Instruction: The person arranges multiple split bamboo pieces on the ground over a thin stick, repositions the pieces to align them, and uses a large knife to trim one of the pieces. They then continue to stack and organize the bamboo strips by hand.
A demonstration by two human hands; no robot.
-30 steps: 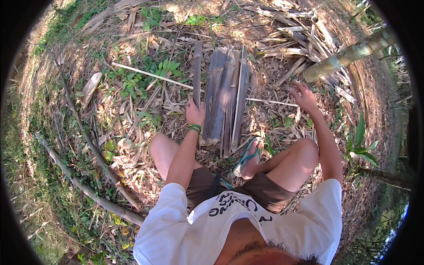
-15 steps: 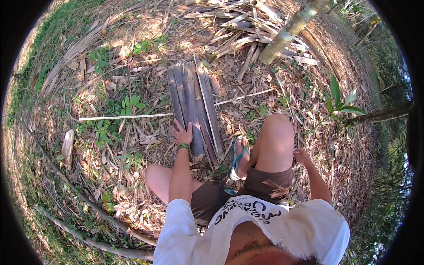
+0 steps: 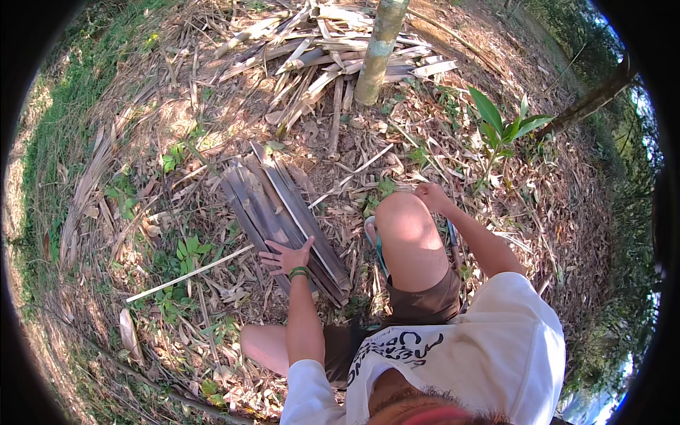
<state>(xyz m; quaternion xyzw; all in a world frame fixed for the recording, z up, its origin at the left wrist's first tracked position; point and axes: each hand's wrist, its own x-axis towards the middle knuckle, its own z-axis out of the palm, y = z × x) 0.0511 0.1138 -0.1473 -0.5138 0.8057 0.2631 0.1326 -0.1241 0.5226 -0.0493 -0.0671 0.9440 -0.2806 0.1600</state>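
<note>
A flat stack of dark, dried split-bamboo slats (image 3: 256, 205) lies on the leafy ground, ahead and left of my knees. My left hand (image 3: 287, 256), a green band at its wrist, rests on the near part of the stack with fingers spread. Under the slats passes a thin pale strip (image 3: 205, 269), its two ends sticking out on either side. Beside my raised right knee (image 3: 409, 223), my right hand (image 3: 431, 197) has its fingers curled in. Whatever they may hold is hidden.
A heap of split bamboo pieces (image 3: 333, 53) lies at the far side, beside a slim tree trunk (image 3: 377, 60). Toward the right grows a leafy green plant (image 3: 504, 127). A narrow, dark tool-like thing (image 3: 453, 244) shows partly behind my right knee.
My view has turned, so the stack appears lower and more slanted. My right hand has moved forward past the knee. My left hand stays on the slats, fingers more widely spread.
</note>
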